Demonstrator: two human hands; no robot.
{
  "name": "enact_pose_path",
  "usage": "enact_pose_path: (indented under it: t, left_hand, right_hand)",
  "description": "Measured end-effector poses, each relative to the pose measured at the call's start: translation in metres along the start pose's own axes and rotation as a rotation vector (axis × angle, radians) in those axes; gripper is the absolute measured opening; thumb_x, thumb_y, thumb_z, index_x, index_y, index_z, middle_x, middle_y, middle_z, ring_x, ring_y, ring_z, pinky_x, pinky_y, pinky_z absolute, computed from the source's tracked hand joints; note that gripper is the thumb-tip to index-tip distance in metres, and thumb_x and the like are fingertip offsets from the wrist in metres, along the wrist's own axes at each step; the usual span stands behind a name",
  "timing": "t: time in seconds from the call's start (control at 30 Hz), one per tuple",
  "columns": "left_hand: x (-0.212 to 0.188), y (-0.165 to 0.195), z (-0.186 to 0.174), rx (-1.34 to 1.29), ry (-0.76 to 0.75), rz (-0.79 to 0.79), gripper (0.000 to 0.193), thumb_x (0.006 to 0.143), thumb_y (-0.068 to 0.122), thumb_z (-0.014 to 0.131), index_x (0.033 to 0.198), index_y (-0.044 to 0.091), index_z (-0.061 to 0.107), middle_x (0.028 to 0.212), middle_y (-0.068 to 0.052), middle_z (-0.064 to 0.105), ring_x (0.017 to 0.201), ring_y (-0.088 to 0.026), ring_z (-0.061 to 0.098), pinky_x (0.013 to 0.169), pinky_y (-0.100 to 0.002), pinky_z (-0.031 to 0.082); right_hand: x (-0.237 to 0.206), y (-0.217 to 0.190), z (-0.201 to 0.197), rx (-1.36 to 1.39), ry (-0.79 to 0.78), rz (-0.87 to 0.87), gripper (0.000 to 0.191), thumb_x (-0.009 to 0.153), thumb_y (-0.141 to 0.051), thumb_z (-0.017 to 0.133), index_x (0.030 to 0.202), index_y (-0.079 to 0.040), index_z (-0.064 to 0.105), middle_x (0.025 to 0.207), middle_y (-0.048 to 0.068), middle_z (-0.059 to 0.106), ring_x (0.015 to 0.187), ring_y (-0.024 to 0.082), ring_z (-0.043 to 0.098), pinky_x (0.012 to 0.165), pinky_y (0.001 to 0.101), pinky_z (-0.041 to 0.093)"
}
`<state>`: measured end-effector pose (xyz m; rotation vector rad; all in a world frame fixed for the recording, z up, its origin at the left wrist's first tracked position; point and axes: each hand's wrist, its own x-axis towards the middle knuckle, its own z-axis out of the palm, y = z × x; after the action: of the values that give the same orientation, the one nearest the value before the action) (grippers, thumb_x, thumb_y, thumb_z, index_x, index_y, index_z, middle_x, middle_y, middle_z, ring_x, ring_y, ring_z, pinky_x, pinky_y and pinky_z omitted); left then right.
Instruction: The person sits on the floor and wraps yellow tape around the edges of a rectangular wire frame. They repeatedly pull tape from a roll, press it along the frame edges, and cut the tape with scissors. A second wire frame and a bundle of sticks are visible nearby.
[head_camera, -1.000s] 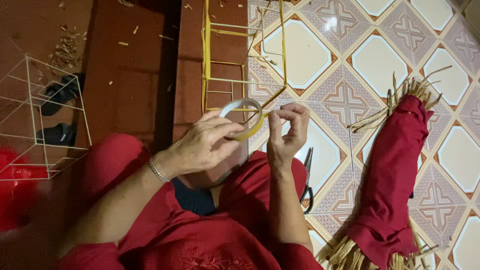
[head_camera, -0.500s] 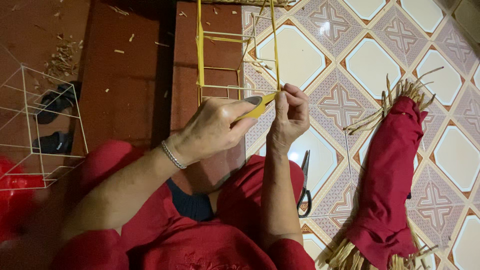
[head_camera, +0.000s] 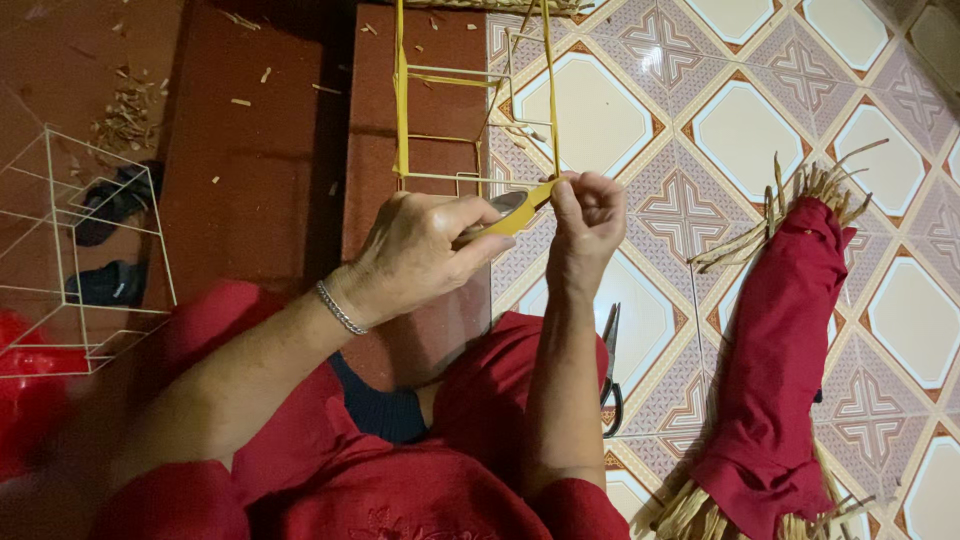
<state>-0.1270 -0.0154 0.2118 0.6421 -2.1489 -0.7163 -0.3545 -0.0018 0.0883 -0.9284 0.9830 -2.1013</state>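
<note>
My left hand (head_camera: 420, 255) grips a roll of yellow tape (head_camera: 508, 212), fingers curled over it. My right hand (head_camera: 588, 215) is closed, pinching the tape's free end at the lower corner of a stick frame (head_camera: 475, 110). The frame is box-shaped, with some of its bars wrapped in yellow tape, and it rises away from me over the floor. Both hands meet at its nearest bar. A silver bracelet sits on my left wrist.
A bundle of straw wrapped in red cloth (head_camera: 775, 370) lies on the patterned tile floor at right. Black-handled scissors (head_camera: 610, 365) rest by my right forearm. A bare white stick frame (head_camera: 90, 260) stands at left, with dark sandals (head_camera: 110, 205) and straw scraps on the red floor.
Both hands moved up to the frame's near corner. The tape roll, earlier held face-up between the hands, is now tilted edge-on with its end drawn to the frame.
</note>
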Motion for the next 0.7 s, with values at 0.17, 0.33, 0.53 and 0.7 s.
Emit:
enact_pose_path:
  t: [0.17, 0.33, 0.53, 0.7]
  left_hand:
    - [-0.001, -0.007, -0.005, -0.044, -0.062, -0.041, 0.018, 0.09, 0.018, 0.078, 0.095, 0.001, 0.077, 0.074, -0.012, 0.074, 0.061, -0.019, 0.073, 0.056, -0.032, 0.056]
    - [0.004, -0.025, -0.018, -0.173, -0.174, -0.169, 0.016, 0.09, 0.019, 0.077, 0.093, 0.004, 0.079, 0.081, -0.006, 0.079, 0.065, -0.011, 0.074, 0.059, -0.027, 0.06]
    - [-0.003, -0.033, -0.038, -0.248, -0.209, -0.544, 0.018, 0.087, 0.023, 0.08, 0.085, 0.005, 0.078, 0.068, -0.003, 0.075, 0.053, -0.005, 0.067, 0.047, -0.024, 0.055]
    - [-0.006, -0.045, -0.06, -0.215, -0.162, -0.46, 0.019, 0.084, 0.023, 0.082, 0.081, 0.004, 0.079, 0.063, -0.003, 0.072, 0.051, -0.005, 0.062, 0.045, -0.023, 0.048]
  right_hand:
    - [0.011, -0.004, -0.003, 0.128, -0.005, 0.164, 0.048, 0.092, 0.006, 0.073, 0.132, -0.004, 0.05, 0.106, 0.015, 0.07, 0.093, 0.017, 0.069, 0.084, 0.029, 0.059]
    - [0.009, -0.003, -0.001, 0.106, -0.012, 0.16, 0.045, 0.092, 0.006, 0.073, 0.131, -0.002, 0.052, 0.107, 0.014, 0.069, 0.095, 0.017, 0.069, 0.087, 0.0296, 0.059]
    - [0.014, 0.002, -0.001, 0.022, -0.006, 0.091, 0.032, 0.097, 0.002, 0.074, 0.126, 0.001, 0.06, 0.107, 0.009, 0.068, 0.092, 0.015, 0.067, 0.084, 0.0296, 0.059]
    - [0.012, 0.005, 0.003, 0.054, -0.009, 0.114, 0.028, 0.095, 0.002, 0.074, 0.12, -0.002, 0.061, 0.105, 0.008, 0.069, 0.091, 0.015, 0.068, 0.083, 0.031, 0.06]
